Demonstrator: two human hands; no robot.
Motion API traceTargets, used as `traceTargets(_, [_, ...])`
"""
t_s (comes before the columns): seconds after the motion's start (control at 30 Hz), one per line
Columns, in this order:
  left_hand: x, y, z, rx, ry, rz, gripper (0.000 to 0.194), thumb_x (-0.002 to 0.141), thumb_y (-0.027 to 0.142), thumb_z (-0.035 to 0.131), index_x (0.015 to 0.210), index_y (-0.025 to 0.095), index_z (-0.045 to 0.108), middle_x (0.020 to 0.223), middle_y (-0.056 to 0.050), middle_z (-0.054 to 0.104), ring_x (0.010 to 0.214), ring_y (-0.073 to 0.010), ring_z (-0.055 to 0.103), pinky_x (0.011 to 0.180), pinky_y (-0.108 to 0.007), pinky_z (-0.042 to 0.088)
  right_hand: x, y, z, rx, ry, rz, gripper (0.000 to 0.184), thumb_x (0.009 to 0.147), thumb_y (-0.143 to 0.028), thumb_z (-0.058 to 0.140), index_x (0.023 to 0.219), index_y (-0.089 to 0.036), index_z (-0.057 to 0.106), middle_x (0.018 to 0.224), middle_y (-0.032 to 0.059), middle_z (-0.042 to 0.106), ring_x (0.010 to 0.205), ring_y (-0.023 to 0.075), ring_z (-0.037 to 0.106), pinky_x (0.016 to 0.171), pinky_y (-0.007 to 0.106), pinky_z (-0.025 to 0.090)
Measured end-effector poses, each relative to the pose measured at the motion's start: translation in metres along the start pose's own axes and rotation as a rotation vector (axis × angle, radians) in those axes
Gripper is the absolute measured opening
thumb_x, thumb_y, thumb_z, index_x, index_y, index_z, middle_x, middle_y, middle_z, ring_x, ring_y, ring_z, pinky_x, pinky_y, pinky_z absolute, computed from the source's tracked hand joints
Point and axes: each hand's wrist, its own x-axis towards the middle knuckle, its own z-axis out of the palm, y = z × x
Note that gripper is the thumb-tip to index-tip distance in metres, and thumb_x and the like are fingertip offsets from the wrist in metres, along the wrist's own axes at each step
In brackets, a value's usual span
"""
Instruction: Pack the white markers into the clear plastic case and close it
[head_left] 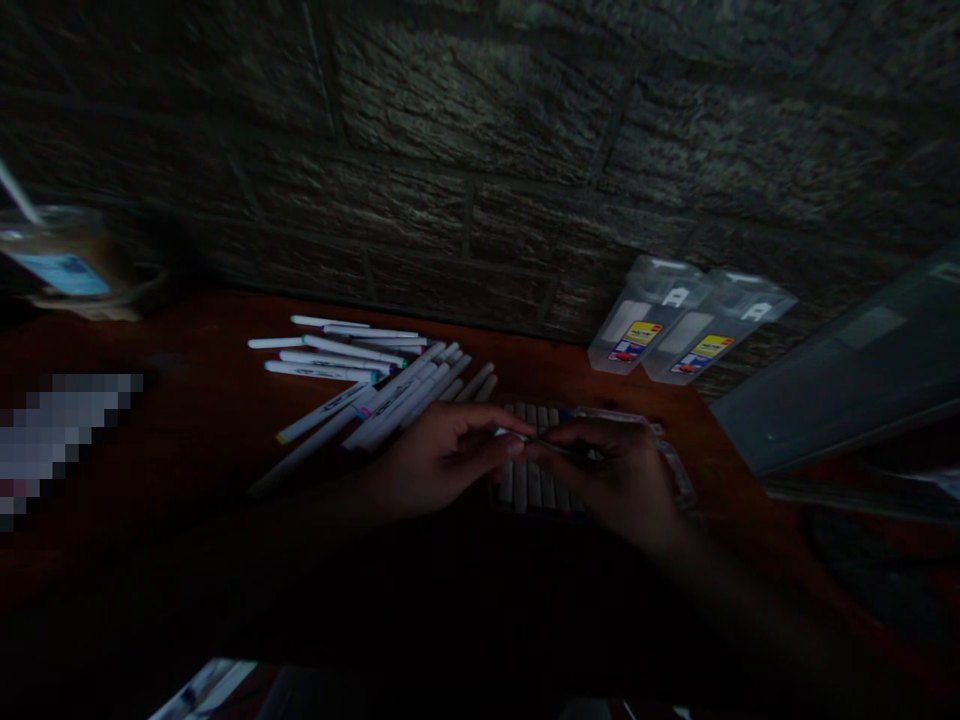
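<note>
One slim item (510, 434), probably a marker, is pinched between the fingertips of the left hand (439, 460) and right hand (619, 475), likely for fine control, above a row of markers (519, 490). Loose markers (397, 400) spread leftward across the counter (202, 380), seemingly within reach; two clear cases (626, 318) stand by the wall (450, 120), apparently out of the way.

The left hand (442, 455) and right hand (626, 468) hide most of the slim pen (511, 433) between them. The left edge cuts off the drink cup (79, 270) and pale sheet (60, 430) (coarsely pixelated); small print on the labels (636, 340) is unreadable.
</note>
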Motion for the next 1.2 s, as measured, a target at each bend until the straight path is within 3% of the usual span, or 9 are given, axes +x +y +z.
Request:
traceTargets(0.17, [0.002,0.001,-0.003,-0.061,0.042,-0.022,0.017,0.097,0.025,0.065,0.106,0.014,0.074,0.082,-0.003,0.073,0.065,-0.0107,0.066,0.06,-0.021,0.052,0.003,-0.001,0.001,0.076,0.003,0.029,0.011,0.091,-0.023,0.075,0.082,-0.021,0.081,0.07,-0.0011,0.078,0.057,0.0121,0.067,0.052,0.022,0.05])
traceTargets(0.43, [0.014,-0.004,-0.019,-0.258,0.248,-0.01,0.018,0.093,0.033,0.072,0.098,0.016,0.074,0.071,0.0,0.067,0.058,-0.0107,0.062,0.051,-0.019,0.047,0.002,0.005,0.001,0.114,0.034,0.098,0.012,0.091,-0.026,0.073,0.097,-0.024,0.084,0.081,0.0009,0.081,0.065,0.0158,0.071,0.059,0.027,0.054])
traceTargets(0.67, [0.02,-0.004,-0.024,-0.46,0.367,0.004,0.012,0.087,0.027,0.078,0.089,0.016,0.075,0.067,0.001,0.063,0.059,-0.01,0.058,0.054,-0.02,0.049,0.001,0.009,0.002,0.178,0.009,0.152,0.017,0.092,-0.029,0.073,0.104,-0.024,0.084,0.078,0.0016,0.08,0.064,0.0147,0.068,0.058,0.027,0.053])
traceTargets(0.73, [0.021,-0.004,-0.025,-0.469,0.383,-0.004,0.012,0.087,0.027,0.078,0.088,0.015,0.075,0.067,0.001,0.063,0.059,-0.0102,0.058,0.054,-0.021,0.05,0.002,0.007,0.002,0.229,-0.003,0.158,0.017,0.092,-0.028,0.073,0.103,-0.025,0.084,0.079,0.0014,0.079,0.066,0.0144,0.069,0.06,0.027,0.054])
traceTargets(0.9, [0.021,-0.004,-0.026,-0.465,0.419,0.04,0.016,0.087,0.029,0.078,0.092,0.015,0.076,0.068,0.0,0.063,0.059,-0.0101,0.057,0.053,-0.02,0.05,0.001,0.006,0.003,0.32,-0.073,0.253,0.023,0.092,-0.031,0.072,0.111,-0.024,0.083,0.078,0.0016,0.078,0.053,0.0109,0.062,0.047,0.024,0.05])
traceTargets(1.2, [0.019,-0.005,-0.026,-0.348,0.426,0.044,0.021,0.092,0.034,0.074,0.107,0.019,0.078,0.071,0.0,0.062,0.06,-0.0107,0.055,0.055,-0.023,0.047,-0.001,0.006,0.002,0.243,-0.175,0.197,0.031,0.095,-0.025,0.066,0.125,-0.024,0.077,0.092,0.0024,0.082,0.069,0.0164,0.072,0.061,0.029,0.059])
